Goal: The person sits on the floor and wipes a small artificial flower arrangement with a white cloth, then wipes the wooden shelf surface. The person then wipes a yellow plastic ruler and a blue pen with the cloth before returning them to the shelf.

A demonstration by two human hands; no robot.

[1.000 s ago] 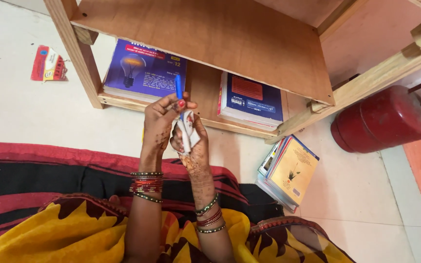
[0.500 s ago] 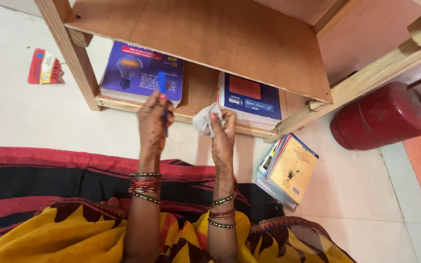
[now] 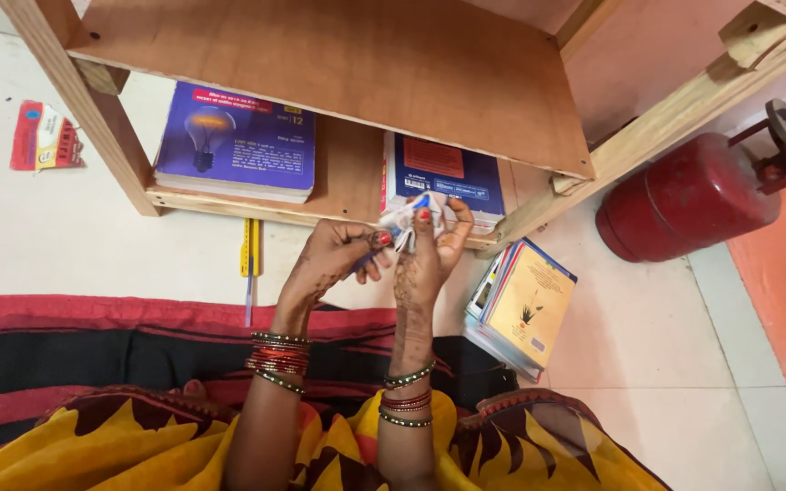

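Between your fingertips, before the wooden shelf (image 3: 338,64): blue pen (image 3: 408,221), pinched by your left hand (image 3: 331,264), partly wrapped in white cloth (image 3: 400,218) gripped by your right hand (image 3: 428,255). Long axis slants, upper end toward the blue book (image 3: 448,173).

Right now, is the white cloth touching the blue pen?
Touching. The head view shows the white cloth in the right hand wrapped around the blue pen, which the left hand also grips.

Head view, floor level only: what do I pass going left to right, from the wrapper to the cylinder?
Red wrapper → yellow pen → left hand → right hand holding a white cloth → leaning stack of books → red gas cylinder.
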